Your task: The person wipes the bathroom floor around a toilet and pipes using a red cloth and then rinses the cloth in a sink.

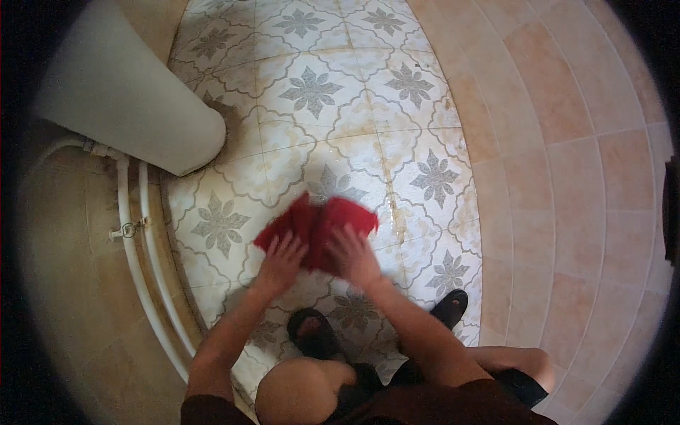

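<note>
Though rumpled, red cloth (317, 241) longest sideways

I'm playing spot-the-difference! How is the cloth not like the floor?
The cloth is red, but the floor is mostly white with grey flower shapes. The cloth is bunched into folds, while the floor is flat. The cloth is small and covers just a patch of the much bigger floor.
</note>
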Demonstrator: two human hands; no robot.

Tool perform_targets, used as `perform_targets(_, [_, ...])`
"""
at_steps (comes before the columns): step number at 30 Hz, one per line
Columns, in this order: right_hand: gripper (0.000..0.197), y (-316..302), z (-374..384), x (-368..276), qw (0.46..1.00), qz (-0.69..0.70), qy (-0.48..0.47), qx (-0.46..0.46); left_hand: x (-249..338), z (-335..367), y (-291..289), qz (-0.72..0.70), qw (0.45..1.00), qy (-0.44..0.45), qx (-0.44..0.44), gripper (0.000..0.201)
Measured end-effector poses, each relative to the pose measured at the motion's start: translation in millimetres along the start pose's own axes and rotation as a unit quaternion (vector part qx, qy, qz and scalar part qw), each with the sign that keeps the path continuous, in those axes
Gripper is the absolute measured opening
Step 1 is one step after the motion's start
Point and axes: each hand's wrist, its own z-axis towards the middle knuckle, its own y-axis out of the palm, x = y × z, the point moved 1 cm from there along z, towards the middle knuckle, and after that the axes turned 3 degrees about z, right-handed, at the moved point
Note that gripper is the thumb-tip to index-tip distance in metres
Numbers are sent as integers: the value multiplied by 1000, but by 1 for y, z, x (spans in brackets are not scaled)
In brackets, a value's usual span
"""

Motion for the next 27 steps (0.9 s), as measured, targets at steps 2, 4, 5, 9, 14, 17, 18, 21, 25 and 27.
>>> perform_targets(2, [57, -18, 38, 22, 993, 33, 106, 38, -20, 41, -9, 63, 990, -103, 73, 51])
perform_targets(4, [58, -21, 58, 17, 988, 68, 137, 12, -41, 52, -15, 43, 977, -176, 115, 53])
perform_targets(5, [59, -22, 63, 16, 979, 103, 173, -19, -44, 51, -13, 20, 975, -182, 129, 54])
perform_targets(9, [62, 0, 18, -25, 994, 15, 109, 6, -34, -3, -5, 22, 972, -204, 118, 54])
perform_targets(14, [59, 13, -38, -66, 996, 72, -12, -46, 12, -114, 24, 30, 971, -230, 59, 59])
perform_targets(17, [52, 23, -48, -81, 994, 90, -61, -12, 62, -172, 46, 4, 950, -305, 62, 61])
perform_targets(18, [50, 26, -48, -85, 992, 94, -86, -13, 74, -177, 49, 4, 948, -310, 63, 61])
perform_targets(21, [48, 31, -39, -111, 986, 119, -111, -24, 95, -184, 56, -43, 901, -429, 53, 58])
perform_targets(25, [49, 29, -2, -119, 981, 95, -147, -83, 62, -113, 23, -50, 862, -498, 80, 55])
perform_targets(27, [46, 38, 18, -109, 981, 65, -176, -47, 39, -88, 10, -46, 868, -482, 112, 57])
